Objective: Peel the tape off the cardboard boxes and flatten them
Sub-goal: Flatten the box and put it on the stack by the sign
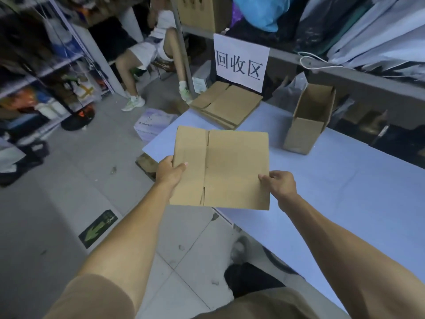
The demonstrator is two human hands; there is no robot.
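Flat box (pixel 220 168) held in air over worktop (pixel 322 192) corner, gripped at both side edges. Left hand (pixel 171 172) fingers pinched on left edge, thumb on top. Right hand (pixel 279 184) fingers pinched on right edge. Flat stack (pixel 226 104) laid at worktop's far end, under sign (pixel 240 62). Open box (pixel 309 118) upright on worktop, well apart.

Both bare arms reach forward from short brown sleeves, elbows nearly straight, converging toward the middle of the view. The left hand (pixel 170 173) pinches the left edge of a flattened cardboard box (pixel 230 169) — thumb on top, fingers hidden beneath. The right hand (pixel 279 184) grips the box's lower right edge the same way — thumb over it, knuckles turned up.
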